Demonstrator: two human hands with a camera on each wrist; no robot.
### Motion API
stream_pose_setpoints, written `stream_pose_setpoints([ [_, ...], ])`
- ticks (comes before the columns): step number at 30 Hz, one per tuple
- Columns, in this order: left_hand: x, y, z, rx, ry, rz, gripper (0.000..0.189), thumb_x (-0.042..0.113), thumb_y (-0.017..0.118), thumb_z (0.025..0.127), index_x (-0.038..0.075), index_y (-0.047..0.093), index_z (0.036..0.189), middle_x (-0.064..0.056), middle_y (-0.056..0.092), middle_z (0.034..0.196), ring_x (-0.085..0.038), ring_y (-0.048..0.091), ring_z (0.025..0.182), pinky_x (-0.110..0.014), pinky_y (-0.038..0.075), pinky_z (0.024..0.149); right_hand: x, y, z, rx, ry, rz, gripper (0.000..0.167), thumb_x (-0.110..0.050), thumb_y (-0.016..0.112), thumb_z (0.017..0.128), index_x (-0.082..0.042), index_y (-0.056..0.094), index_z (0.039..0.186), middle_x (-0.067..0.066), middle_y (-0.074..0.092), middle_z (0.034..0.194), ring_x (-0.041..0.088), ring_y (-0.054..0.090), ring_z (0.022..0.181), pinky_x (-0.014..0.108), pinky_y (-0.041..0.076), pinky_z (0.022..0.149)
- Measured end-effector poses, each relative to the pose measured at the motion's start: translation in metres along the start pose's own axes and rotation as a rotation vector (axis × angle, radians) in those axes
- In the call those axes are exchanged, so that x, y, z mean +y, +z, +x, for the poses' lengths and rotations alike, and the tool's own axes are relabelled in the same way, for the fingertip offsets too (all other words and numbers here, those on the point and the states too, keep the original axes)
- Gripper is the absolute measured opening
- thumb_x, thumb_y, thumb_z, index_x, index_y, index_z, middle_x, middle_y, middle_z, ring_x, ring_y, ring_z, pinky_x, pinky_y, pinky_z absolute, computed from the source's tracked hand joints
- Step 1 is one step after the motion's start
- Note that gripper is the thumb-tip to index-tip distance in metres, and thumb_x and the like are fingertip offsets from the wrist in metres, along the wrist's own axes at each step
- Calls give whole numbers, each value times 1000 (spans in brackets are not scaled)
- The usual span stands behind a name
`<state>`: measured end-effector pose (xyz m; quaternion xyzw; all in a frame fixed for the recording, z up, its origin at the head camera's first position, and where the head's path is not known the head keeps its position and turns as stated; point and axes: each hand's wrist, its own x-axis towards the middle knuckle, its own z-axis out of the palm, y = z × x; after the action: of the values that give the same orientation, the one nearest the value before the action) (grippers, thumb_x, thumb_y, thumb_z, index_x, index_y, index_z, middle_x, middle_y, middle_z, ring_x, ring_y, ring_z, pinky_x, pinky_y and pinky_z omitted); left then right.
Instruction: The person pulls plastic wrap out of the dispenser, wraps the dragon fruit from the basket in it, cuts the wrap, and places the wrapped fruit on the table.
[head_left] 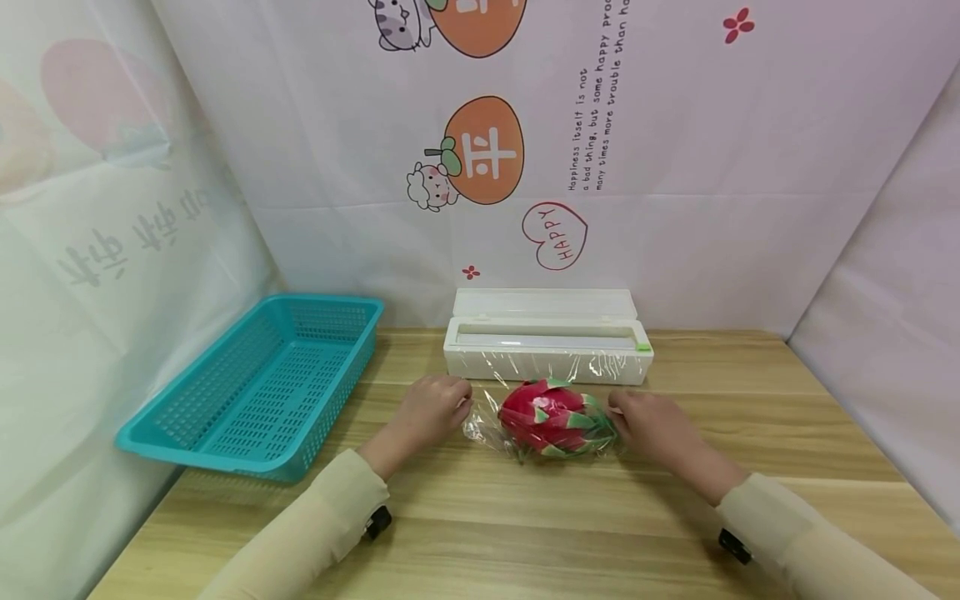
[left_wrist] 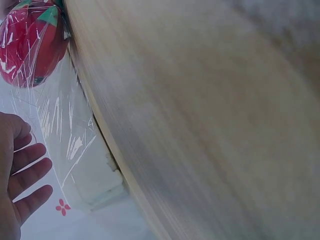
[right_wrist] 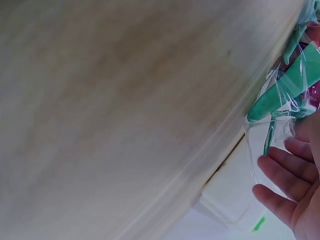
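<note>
A red dragon fruit (head_left: 551, 417) with green-tipped scales lies on the wooden table, covered by clear cling film (head_left: 483, 425). To its left, my left hand (head_left: 438, 408) pinches the film between thumb and forefinger; the other fingers are spread in the left wrist view. On the opposite side my right hand (head_left: 652, 425) pinches film close to the fruit's green leaf ends (right_wrist: 285, 92). Behind the fruit stands a white cling film dispenser box (head_left: 547, 365) with its lid raised. Film stretches from the box's front toward the fruit.
A turquoise plastic basket (head_left: 277, 400) with perforated walls sits at the table's left. White printed cloth (head_left: 675, 167) hangs behind and along both sides. The wooden table (head_left: 547, 533) extends in front of the fruit.
</note>
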<state>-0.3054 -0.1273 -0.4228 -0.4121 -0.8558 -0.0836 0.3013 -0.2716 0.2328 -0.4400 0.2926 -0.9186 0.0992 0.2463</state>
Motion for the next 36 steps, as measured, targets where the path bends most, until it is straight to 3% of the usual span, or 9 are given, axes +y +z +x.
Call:
stream_pose_setpoints([
  [4, 0, 0, 0, -2, 1, 4, 9, 10, 71, 82, 11, 63, 79, 3, 62, 71, -13, 57, 61, -28, 48, 56, 0, 0, 0, 52, -34, -19, 17, -4, 74, 79, -8, 58, 83, 0, 57, 72, 16, 54, 60, 29, 44, 46],
  [8, 0, 0, 0, -6, -2, -4, 8, 11, 72, 82, 11, 64, 81, 2, 63, 72, -13, 59, 62, -29, 50, 58, -3, -1, 3, 48, -53, -22, 18, 1, 74, 74, -9, 62, 83, 1, 61, 77, 19, 60, 68, 30, 48, 50],
  [14, -1, -3, -2, -21, -13, 0, 11, 14, 73, 83, 8, 66, 90, -2, 68, 83, -17, 65, 73, -33, 54, 66, -6, -1, 4, 78, -133, -26, 17, 7, 68, 70, -4, 65, 83, 4, 62, 77, 20, 59, 66, 33, 51, 53],
  [24, -3, -9, -5, 62, 33, -1, 20, 11, 75, 79, 6, 68, 97, -4, 70, 91, -20, 67, 80, -34, 55, 66, -12, -6, -2, -82, -23, 7, 19, -8, 59, 85, 1, 68, 100, 10, 68, 92, 27, 65, 81, 44, 54, 72],
  [30, -1, -13, -2, 165, 152, 23, 27, 10, 74, 76, 3, 68, 101, -9, 69, 101, -24, 67, 91, -36, 56, 77, -13, -6, -5, -117, -2, 21, 23, -10, 56, 89, 2, 67, 106, 12, 69, 97, 31, 66, 87, 47, 54, 75],
  [36, 14, -18, 3, 214, 357, 43, 29, 23, 64, 87, 4, 67, 109, -15, 66, 115, -26, 64, 103, -37, 52, 89, -16, -10, -6, -140, 9, 21, 23, -11, 58, 90, 1, 66, 107, 13, 69, 99, 34, 66, 91, 48, 54, 78],
])
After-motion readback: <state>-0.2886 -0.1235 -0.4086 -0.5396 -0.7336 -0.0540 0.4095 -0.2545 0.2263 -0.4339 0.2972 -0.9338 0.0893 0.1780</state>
